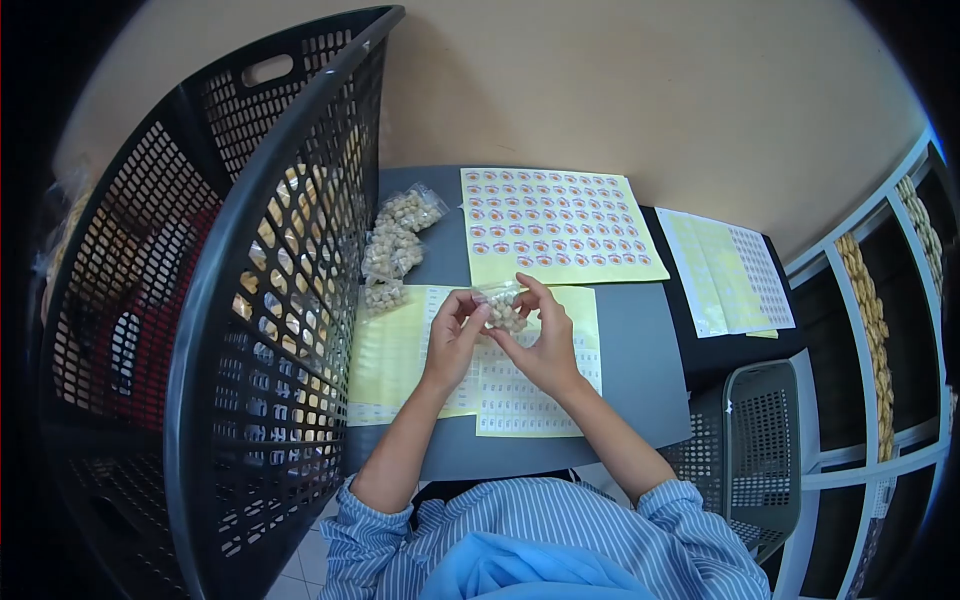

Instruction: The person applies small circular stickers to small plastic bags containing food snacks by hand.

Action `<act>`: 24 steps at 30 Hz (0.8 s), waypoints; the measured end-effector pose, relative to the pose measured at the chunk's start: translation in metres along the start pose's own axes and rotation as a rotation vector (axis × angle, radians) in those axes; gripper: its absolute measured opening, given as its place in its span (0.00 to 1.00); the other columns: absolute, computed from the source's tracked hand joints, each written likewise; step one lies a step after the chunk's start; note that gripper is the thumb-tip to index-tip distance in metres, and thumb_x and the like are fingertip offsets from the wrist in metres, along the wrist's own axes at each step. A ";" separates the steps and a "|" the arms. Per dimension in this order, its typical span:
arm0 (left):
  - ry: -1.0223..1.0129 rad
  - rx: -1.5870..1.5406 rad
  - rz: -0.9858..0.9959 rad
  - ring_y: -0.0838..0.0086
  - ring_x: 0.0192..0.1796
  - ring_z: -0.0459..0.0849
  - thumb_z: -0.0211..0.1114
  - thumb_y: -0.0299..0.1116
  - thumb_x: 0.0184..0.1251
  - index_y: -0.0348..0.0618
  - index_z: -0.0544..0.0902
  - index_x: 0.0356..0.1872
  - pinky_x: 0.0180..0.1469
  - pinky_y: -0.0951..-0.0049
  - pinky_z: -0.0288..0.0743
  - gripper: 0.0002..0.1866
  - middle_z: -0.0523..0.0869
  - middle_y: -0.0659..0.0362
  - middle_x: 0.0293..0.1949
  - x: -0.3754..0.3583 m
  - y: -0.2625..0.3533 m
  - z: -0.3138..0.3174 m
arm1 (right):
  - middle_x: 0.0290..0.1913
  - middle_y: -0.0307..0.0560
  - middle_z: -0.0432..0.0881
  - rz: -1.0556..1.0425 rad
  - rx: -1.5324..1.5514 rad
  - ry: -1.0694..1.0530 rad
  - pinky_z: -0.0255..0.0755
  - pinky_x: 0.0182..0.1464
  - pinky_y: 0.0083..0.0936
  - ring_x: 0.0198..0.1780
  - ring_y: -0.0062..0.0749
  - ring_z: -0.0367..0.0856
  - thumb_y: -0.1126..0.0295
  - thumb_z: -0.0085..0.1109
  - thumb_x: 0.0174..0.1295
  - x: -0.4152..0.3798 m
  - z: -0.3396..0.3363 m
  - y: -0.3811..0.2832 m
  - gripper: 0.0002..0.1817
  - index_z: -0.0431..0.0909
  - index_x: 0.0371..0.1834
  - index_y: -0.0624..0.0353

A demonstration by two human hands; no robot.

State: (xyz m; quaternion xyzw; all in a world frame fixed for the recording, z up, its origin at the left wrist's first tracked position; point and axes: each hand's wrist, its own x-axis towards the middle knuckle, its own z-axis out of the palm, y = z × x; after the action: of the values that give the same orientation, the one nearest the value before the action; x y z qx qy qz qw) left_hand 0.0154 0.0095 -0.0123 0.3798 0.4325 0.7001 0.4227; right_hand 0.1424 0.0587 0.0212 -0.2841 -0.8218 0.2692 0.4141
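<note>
Between my two hands, above the middle of the grey table, is a small clear plastic bag (508, 312) filled with pale, roundish pieces. My left hand (456, 338) grips its left side with thumb and fingers. On the opposite side, my right hand (545, 340) holds it with the thumb low and the forefinger at the top edge. Beneath my hands lie a sheet of small printed labels (530, 400) and a yellow backing sheet (400, 370). Farther back is a sheet of round orange-and-white stickers (555, 225).
Several filled bags (400, 240) lie at the table's back left. A tall black crate (270, 240) stands along the left side. More label sheets (730, 275) lie on a dark surface at right, above a grey basket (760, 440). A shelf rack (870, 350) stands far right.
</note>
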 end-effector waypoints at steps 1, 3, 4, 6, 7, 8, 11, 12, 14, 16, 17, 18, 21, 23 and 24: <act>-0.007 -0.007 -0.002 0.83 0.37 0.73 0.55 0.28 0.61 0.40 0.71 0.37 0.37 0.82 0.70 0.05 0.74 0.63 0.34 -0.002 0.000 0.003 | 0.31 0.43 0.74 -0.014 0.004 -0.011 0.62 0.38 0.23 0.34 0.27 0.72 0.69 0.68 0.42 -0.002 -0.003 0.000 0.35 0.62 0.55 0.62; -0.031 0.014 0.001 0.83 0.38 0.73 0.55 0.27 0.61 0.40 0.71 0.37 0.37 0.81 0.70 0.05 0.74 0.63 0.34 -0.004 -0.003 0.002 | 0.31 0.42 0.74 0.098 0.198 -0.027 0.62 0.38 0.22 0.34 0.26 0.72 0.69 0.67 0.44 -0.005 -0.005 0.007 0.34 0.62 0.56 0.61; -0.048 0.034 0.007 0.83 0.38 0.73 0.55 0.27 0.61 0.41 0.71 0.37 0.38 0.81 0.69 0.06 0.74 0.63 0.34 -0.005 -0.003 0.002 | 0.31 0.41 0.74 0.204 0.395 -0.047 0.62 0.38 0.21 0.34 0.25 0.72 0.68 0.66 0.46 -0.007 -0.004 0.012 0.33 0.62 0.56 0.61; -0.063 0.066 0.007 0.83 0.36 0.72 0.54 0.27 0.61 0.41 0.71 0.37 0.38 0.82 0.68 0.05 0.74 0.64 0.34 -0.008 0.002 0.007 | 0.30 0.40 0.74 0.307 0.624 0.020 0.63 0.38 0.20 0.35 0.23 0.72 0.69 0.62 0.50 -0.009 0.000 0.020 0.23 0.69 0.50 0.60; -0.072 0.097 0.008 0.84 0.35 0.71 0.53 0.28 0.62 0.42 0.70 0.37 0.38 0.83 0.66 0.05 0.73 0.65 0.33 -0.009 0.006 0.010 | 0.30 0.40 0.74 0.261 0.565 0.030 0.64 0.37 0.19 0.34 0.23 0.72 0.70 0.60 0.51 -0.009 0.000 0.024 0.17 0.73 0.44 0.60; -0.077 0.098 0.005 0.84 0.35 0.71 0.53 0.28 0.62 0.42 0.70 0.37 0.38 0.83 0.66 0.05 0.73 0.65 0.33 -0.010 0.009 0.014 | 0.30 0.40 0.74 0.217 0.505 0.038 0.64 0.37 0.19 0.34 0.23 0.72 0.72 0.59 0.52 -0.009 0.000 0.025 0.11 0.76 0.39 0.60; -0.056 0.092 0.100 0.84 0.35 0.71 0.56 0.27 0.60 0.42 0.71 0.37 0.38 0.81 0.66 0.05 0.73 0.65 0.33 -0.010 0.010 0.019 | 0.29 0.40 0.74 0.204 0.492 0.079 0.65 0.37 0.19 0.34 0.23 0.72 0.73 0.59 0.51 -0.010 -0.002 0.017 0.04 0.78 0.29 0.61; -0.083 0.168 0.106 0.83 0.36 0.71 0.57 0.26 0.59 0.42 0.72 0.36 0.39 0.81 0.66 0.05 0.73 0.64 0.34 -0.009 0.006 0.015 | 0.29 0.40 0.74 0.205 0.492 0.081 0.65 0.37 0.19 0.34 0.23 0.72 0.73 0.59 0.51 -0.011 -0.002 0.015 0.04 0.78 0.29 0.61; -0.108 0.244 0.111 0.83 0.36 0.72 0.57 0.25 0.58 0.41 0.73 0.35 0.39 0.80 0.66 0.04 0.74 0.63 0.34 -0.009 0.003 0.011 | 0.29 0.41 0.74 0.144 0.418 0.096 0.66 0.37 0.20 0.33 0.24 0.72 0.74 0.60 0.50 -0.011 -0.003 0.011 0.04 0.78 0.27 0.62; -0.094 0.352 0.203 0.82 0.35 0.72 0.59 0.25 0.57 0.41 0.75 0.32 0.39 0.81 0.66 0.03 0.75 0.62 0.34 -0.008 0.004 0.008 | 0.28 0.41 0.74 0.134 0.395 0.098 0.66 0.38 0.20 0.32 0.24 0.72 0.75 0.61 0.49 -0.011 -0.003 0.009 0.04 0.78 0.27 0.63; -0.092 0.353 0.203 0.82 0.35 0.72 0.59 0.25 0.57 0.41 0.75 0.32 0.39 0.81 0.66 0.03 0.75 0.62 0.34 -0.007 0.004 0.008 | 0.28 0.41 0.73 0.123 0.371 0.100 0.66 0.38 0.20 0.32 0.24 0.73 0.76 0.61 0.48 -0.011 -0.003 0.008 0.04 0.78 0.26 0.63; -0.079 0.396 0.194 0.82 0.35 0.72 0.59 0.25 0.57 0.41 0.76 0.30 0.38 0.81 0.66 0.02 0.76 0.62 0.33 -0.007 0.003 0.007 | 0.28 0.41 0.73 0.123 0.372 0.099 0.66 0.38 0.20 0.32 0.24 0.73 0.76 0.61 0.48 -0.011 -0.003 0.009 0.04 0.78 0.26 0.63; -0.084 0.470 0.179 0.82 0.33 0.73 0.60 0.25 0.57 0.39 0.77 0.28 0.37 0.81 0.65 0.01 0.77 0.62 0.31 -0.006 0.009 0.008 | 0.28 0.42 0.73 0.070 0.293 0.104 0.67 0.37 0.20 0.32 0.25 0.73 0.76 0.60 0.48 -0.010 -0.007 0.013 0.03 0.78 0.26 0.63; -0.101 0.505 0.176 0.82 0.32 0.73 0.60 0.26 0.57 0.39 0.78 0.28 0.37 0.81 0.65 0.02 0.78 0.62 0.30 -0.006 0.010 0.008 | 0.29 0.43 0.74 0.092 0.386 0.073 0.67 0.36 0.20 0.32 0.25 0.74 0.77 0.59 0.48 -0.010 -0.008 0.018 0.03 0.78 0.26 0.64; -0.070 0.438 0.139 0.81 0.31 0.74 0.60 0.26 0.56 0.39 0.79 0.28 0.35 0.81 0.66 0.02 0.79 0.62 0.29 -0.007 0.008 0.009 | 0.29 0.43 0.74 0.091 0.388 0.072 0.67 0.36 0.20 0.32 0.25 0.74 0.77 0.59 0.48 -0.010 -0.008 0.019 0.03 0.78 0.26 0.64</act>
State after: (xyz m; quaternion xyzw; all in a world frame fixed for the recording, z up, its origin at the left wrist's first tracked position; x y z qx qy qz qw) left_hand 0.0235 0.0038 -0.0030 0.5154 0.5318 0.6033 0.2959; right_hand 0.1587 0.0670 0.0076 -0.2452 -0.7254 0.4307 0.4777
